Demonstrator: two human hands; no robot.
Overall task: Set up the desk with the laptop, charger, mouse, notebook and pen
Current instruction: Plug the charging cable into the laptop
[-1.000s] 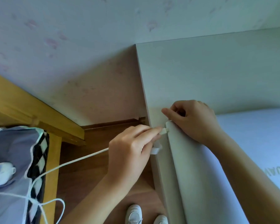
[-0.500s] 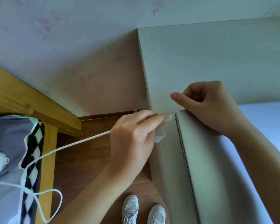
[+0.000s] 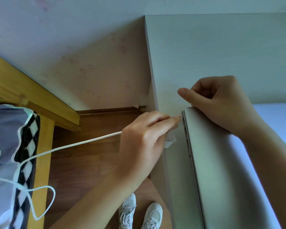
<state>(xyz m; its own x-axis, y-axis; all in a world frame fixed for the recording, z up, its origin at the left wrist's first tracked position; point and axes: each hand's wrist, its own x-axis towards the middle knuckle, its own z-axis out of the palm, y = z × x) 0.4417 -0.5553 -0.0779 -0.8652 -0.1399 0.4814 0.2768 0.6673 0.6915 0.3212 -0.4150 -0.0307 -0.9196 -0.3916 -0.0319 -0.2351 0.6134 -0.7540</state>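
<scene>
A closed silver laptop [image 3: 221, 171] lies on the white desk [image 3: 213, 52], its left edge with several ports near the desk's left side. My left hand [image 3: 142, 139] pinches the plug of the white charger cable [image 3: 73, 145] and presses it against the top port on that edge. The cable trails left toward the bed. My right hand [image 3: 221, 103] rests on the laptop's far left corner, fingers curled, thumb pointing left. A small white tag hangs below my left fingers. Mouse, notebook and pen are not visible.
A wooden bed frame [image 3: 31, 100] with grey bedding and a black-white checked cloth [image 3: 26, 154] stands at the left. Brown wood floor [image 3: 89, 171] fills the gap between bed and desk. White shoes [image 3: 139, 212] show at the bottom. A pale wall lies behind.
The view shifted and the laptop's port edge came into sight. My left hand brought the cable plug right until it met the laptop's edge. My right hand stayed on the corner.
</scene>
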